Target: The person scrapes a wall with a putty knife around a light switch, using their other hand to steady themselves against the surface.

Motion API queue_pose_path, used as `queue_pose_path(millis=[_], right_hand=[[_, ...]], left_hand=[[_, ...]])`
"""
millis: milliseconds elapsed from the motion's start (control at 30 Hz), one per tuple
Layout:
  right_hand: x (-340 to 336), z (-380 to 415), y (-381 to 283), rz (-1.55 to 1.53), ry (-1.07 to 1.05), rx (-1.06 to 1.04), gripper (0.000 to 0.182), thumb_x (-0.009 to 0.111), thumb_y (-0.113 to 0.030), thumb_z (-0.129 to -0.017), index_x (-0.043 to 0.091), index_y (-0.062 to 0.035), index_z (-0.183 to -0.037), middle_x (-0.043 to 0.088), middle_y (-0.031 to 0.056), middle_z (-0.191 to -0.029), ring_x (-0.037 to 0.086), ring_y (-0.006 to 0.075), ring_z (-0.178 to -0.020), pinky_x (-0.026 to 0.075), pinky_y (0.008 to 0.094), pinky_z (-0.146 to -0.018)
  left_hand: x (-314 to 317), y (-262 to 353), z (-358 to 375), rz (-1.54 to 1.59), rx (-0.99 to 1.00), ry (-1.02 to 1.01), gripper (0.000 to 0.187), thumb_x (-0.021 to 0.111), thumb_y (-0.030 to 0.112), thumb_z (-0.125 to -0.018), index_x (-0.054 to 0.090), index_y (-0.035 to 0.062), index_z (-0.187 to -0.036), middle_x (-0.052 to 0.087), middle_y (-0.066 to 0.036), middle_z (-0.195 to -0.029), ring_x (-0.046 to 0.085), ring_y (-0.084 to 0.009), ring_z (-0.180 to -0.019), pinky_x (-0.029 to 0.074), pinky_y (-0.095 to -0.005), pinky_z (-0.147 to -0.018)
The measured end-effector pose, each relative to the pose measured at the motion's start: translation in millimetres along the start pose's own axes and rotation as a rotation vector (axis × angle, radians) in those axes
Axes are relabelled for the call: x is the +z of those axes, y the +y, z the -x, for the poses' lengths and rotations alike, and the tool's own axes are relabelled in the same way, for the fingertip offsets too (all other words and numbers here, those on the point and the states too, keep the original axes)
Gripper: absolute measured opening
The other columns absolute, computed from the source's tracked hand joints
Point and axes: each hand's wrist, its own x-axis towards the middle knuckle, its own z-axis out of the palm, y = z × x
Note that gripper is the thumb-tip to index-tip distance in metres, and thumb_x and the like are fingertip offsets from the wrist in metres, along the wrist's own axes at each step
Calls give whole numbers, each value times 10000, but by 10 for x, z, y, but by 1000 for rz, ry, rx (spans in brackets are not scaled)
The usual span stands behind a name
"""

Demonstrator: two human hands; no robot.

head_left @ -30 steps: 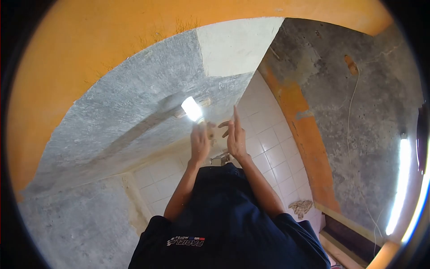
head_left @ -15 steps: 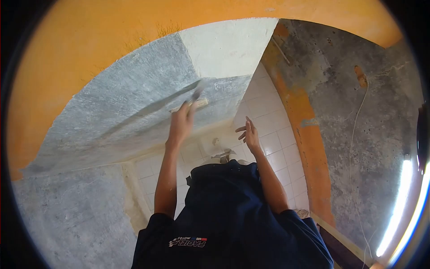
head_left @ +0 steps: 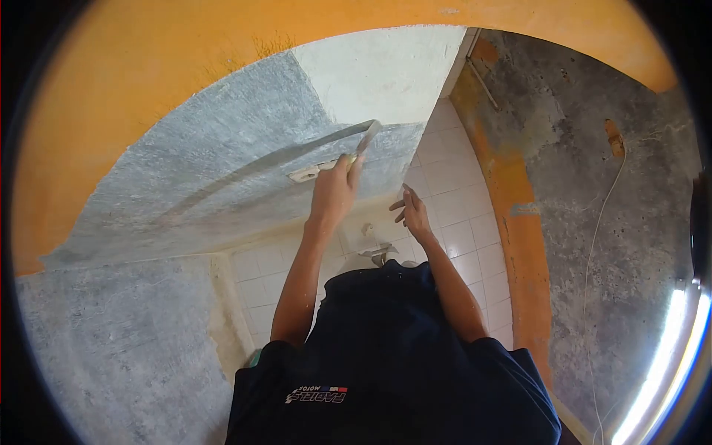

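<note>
My left hand (head_left: 334, 194) is closed around the short handle of a scraper (head_left: 368, 137). Its flat blade points up and lies at or very near the grey wall (head_left: 245, 126), just under the edge of a white-painted patch (head_left: 386, 74); contact is hard to tell. A shadow of the arm and tool stretches across the grey surface. Beside my left hand, a pale wall socket or switch plate (head_left: 304, 174) is partly covered by it. My right hand (head_left: 417, 216) hangs in the air near the wall's edge, fingers apart and partly bent, with nothing visible in it.
Orange paint (head_left: 96, 111) borders the grey wall. White floor tiles (head_left: 460, 193) lie below. On the right stands a rough dark-grey wall (head_left: 564, 222) with an orange strip and a thin hanging cable (head_left: 593, 252). A bright tube light (head_left: 653, 371) shows at lower right.
My left hand has moved right with the scraper, whose blade now sits further along under the white patch. More of the wall plate shows. My right hand has barely moved.
</note>
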Motion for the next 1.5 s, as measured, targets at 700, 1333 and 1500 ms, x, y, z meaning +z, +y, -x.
queue_pose_path(millis=[700, 1333, 1500], right_hand=[[483, 198, -841, -51, -237, -321, 555, 425, -469, -1094, 615, -20, -1360, 719, 94, -1041, 663, 167, -928, 501, 303, -825], [906, 378, -1599, -744, 386, -229, 559, 429, -295, -1114, 251, -124, -1616, 561, 48, -870, 529, 82, -558, 425, 236, -453], [862, -26, -1744, -855, 655, -342, 599, 465, -158, -1069, 236, -99, -1620, 523, 36, -892, 454, 76, -523, 381, 240, -435]], left_hand=[[213, -79, 574, 700, -382, 140, 568, 311, 558, -1088, 451, 14, -1169, 585, -145, -710, 594, -208, -569, 424, -371, -505], [-621, -922, 788, 662, 20, 134, 624, 255, 536, -1101, 285, 28, -1462, 669, -188, -1125, 629, -231, -911, 503, -337, -785], [-1232, -925, 265, 230, 401, 217, 429, 458, 287, -1087, 462, -5, -1401, 667, -148, -1190, 601, -254, -1070, 457, -410, -930]])
